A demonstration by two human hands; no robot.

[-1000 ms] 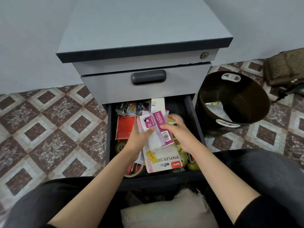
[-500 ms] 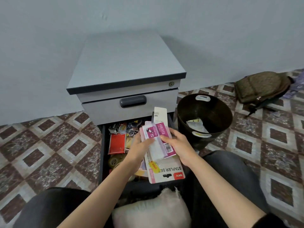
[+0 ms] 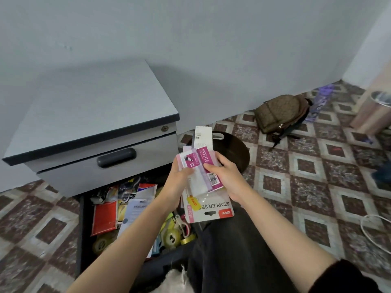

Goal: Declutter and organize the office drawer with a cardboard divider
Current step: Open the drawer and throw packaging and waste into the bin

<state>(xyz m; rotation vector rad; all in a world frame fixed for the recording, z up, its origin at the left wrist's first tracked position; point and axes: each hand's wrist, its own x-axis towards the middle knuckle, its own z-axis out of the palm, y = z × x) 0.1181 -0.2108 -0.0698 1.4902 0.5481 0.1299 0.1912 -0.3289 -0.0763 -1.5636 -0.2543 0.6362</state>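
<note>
Both hands hold a stack of flat retail packs in the air, to the right of the open drawer. My left hand grips the stack's left edge, and my right hand grips its right edge over a pink pack with a barcode. A white stapler-set card hangs at the bottom of the stack, and a white carton sticks out at the top. The drawer holds a red booklet, leaflets, tape rolls and other clutter. No cardboard divider is visible.
The grey pedestal cabinet stands at left with its upper drawer closed. A dark round bin sits just behind the held stack. A brown backpack lies by the wall. My dark-trousered legs fill the lower right.
Both hands have lifted the stack of packs out of the drawer and carried it up and to the right, in front of the bin. The camera has swung right.
</note>
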